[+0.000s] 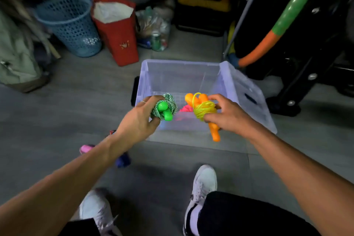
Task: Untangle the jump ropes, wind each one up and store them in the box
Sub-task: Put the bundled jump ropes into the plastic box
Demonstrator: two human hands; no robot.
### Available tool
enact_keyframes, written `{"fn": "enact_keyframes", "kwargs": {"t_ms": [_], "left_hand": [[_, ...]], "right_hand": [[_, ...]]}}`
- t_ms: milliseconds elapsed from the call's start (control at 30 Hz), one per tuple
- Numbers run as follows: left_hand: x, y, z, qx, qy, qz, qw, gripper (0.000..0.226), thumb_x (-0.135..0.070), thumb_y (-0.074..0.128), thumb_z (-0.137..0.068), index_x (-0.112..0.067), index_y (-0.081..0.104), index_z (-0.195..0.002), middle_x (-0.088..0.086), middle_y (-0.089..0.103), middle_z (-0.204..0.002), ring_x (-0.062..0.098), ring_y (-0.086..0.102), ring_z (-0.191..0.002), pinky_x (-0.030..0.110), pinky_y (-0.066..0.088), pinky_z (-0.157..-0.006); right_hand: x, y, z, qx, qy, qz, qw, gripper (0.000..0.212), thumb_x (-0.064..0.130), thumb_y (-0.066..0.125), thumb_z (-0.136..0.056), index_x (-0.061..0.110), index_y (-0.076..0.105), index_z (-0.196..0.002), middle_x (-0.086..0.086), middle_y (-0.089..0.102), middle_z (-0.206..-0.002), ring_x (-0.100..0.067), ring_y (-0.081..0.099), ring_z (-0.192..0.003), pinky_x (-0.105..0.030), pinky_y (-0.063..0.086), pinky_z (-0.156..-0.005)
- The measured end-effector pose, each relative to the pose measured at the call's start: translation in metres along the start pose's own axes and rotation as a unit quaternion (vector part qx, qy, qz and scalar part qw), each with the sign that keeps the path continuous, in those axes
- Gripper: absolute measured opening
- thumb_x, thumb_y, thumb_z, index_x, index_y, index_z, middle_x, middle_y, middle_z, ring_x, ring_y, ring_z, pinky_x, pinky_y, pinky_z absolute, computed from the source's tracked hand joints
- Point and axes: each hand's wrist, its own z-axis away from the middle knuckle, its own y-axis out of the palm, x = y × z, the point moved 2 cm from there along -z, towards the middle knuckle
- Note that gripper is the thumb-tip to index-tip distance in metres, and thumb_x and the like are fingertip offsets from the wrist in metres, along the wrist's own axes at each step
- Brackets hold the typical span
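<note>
Grey floor (57, 105), cluttered storage corner. Clear plastic box (247, 90) stands open ahead of both feet. Left hand (138, 120) grips wound green rope bundle (165, 107) over box's near left edge. Right hand (228, 113) pinches wound yellow rope with orange handles (206, 110) above box. Pink rope (184, 110) lies inside the box.

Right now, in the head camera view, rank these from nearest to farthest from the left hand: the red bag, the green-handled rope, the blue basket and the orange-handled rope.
1. green-handled rope, held in the left hand.
2. orange-handled rope, to the right, in the right hand over the clear box.
3. red bag, on the floor beyond the box.
4. blue basket, left of the bag.
</note>
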Motion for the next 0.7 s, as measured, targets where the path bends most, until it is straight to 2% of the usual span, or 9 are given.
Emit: {"fn": "enact_keyframes", "kwargs": {"t_ms": [67,133,200,333,400,467,567,633,700], "left_hand": [[0.001,0.002,-0.027,0.019,0.022,-0.051,0.998,0.053,-0.012,0.059,-0.077,-0.024,0.050,-0.129,-0.002,0.059,-0.120,0.024,0.055,-0.102,0.037,0.052,-0.075],[0.010,0.010,-0.055,0.038,0.036,-0.103,0.993,0.055,-0.015,0.056,-0.077,-0.025,0.048,-0.130,-0.001,0.059,-0.123,0.026,0.053,-0.110,0.042,0.053,-0.073],[0.024,0.025,-0.085,0.063,0.031,-0.136,0.988,0.057,-0.013,0.059,-0.079,-0.026,0.047,-0.133,-0.002,0.059,-0.126,0.026,0.052,-0.112,0.044,0.053,-0.072],[0.059,0.067,-0.135,0.122,0.032,-0.167,0.978,0.052,-0.019,0.064,-0.083,-0.032,0.046,-0.129,-0.002,0.061,-0.121,0.029,0.058,-0.105,0.046,0.054,-0.071],[0.078,0.089,-0.152,0.161,0.015,-0.203,0.966,0.051,-0.018,0.063,-0.083,-0.032,0.046,-0.130,0.000,0.062,-0.118,0.031,0.059,-0.104,0.043,0.053,-0.074],[0.095,0.110,-0.164,0.213,-0.003,-0.252,0.944,0.055,-0.017,0.061,-0.084,-0.032,0.045,-0.134,0.001,0.062,-0.120,0.029,0.060,-0.106,0.036,0.050,-0.078],[0.111,0.136,-0.177,0.253,0.018,-0.272,0.928,0.061,-0.009,0.056,-0.082,-0.032,0.043,-0.137,0.000,0.058,-0.127,0.026,0.058,-0.112,0.036,0.050,-0.082],[0.118,0.148,-0.186,0.249,0.045,-0.280,0.926,0.069,0.002,0.050,-0.079,-0.033,0.042,-0.138,-0.001,0.051,-0.136,0.027,0.055,-0.117,0.042,0.052,-0.084],[0.124,0.158,-0.193,0.263,0.056,-0.307,0.913,0.077,0.007,0.047,-0.078,-0.035,0.039,-0.142,-0.002,0.041,-0.146,0.025,0.047,-0.129,0.042,0.051,-0.092]], "right_hand": [[-0.010,-0.009,-0.014,-0.036,0.020,-0.038,0.998,0.053,0.031,0.070,-0.073,0.029,0.054,-0.123,0.011,0.068,-0.086,-0.003,0.065,-0.085,-0.029,0.057,-0.067],[-0.020,-0.011,-0.034,-0.052,0.041,-0.077,0.995,0.049,0.037,0.066,-0.072,0.029,0.053,-0.119,0.005,0.072,-0.073,0.002,0.065,-0.078,-0.030,0.058,-0.069],[-0.029,-0.010,-0.058,-0.062,0.058,-0.088,0.993,0.041,0.040,0.064,-0.076,0.030,0.052,-0.115,0.001,0.072,-0.070,0.006,0.062,-0.074,-0.030,0.056,-0.071],[-0.052,-0.005,-0.109,-0.054,0.089,-0.058,0.993,0.022,0.032,0.062,-0.082,0.033,0.049,-0.100,0.001,0.072,-0.069,0.012,0.056,-0.057,-0.013,0.041,-0.052],[-0.066,-0.003,-0.133,-0.060,0.105,-0.043,0.992,0.016,0.027,0.061,-0.081,0.026,0.054,-0.096,0.007,0.067,-0.063,0.008,0.055,-0.048,-0.009,0.037,-0.044],[-0.079,-0.001,-0.154,-0.066,0.112,-0.032,0.991,0.022,0.024,0.061,-0.081,0.016,0.058,-0.101,0.010,0.062,-0.058,0.005,0.053,-0.046,-0.010,0.036,-0.043],[-0.090,0.008,-0.179,-0.072,0.127,-0.003,0.989,0.024,0.025,0.061,-0.080,0.018,0.058,-0.103,0.015,0.062,-0.065,0.003,0.057,-0.048,-0.011,0.039,-0.045],[-0.099,0.021,-0.195,-0.083,0.124,0.031,0.988,0.035,0.034,0.055,-0.074,0.017,0.054,-0.104,0.005,0.066,-0.081,-0.013,0.067,-0.066,-0.021,0.050,-0.058],[-0.110,0.037,-0.208,-0.061,0.108,0.086,0.989,0.046,0.039,0.047,-0.065,0.015,0.049,-0.103,-0.011,0.066,-0.086,-0.029,0.069,-0.073,-0.035,0.058,-0.066]]}}
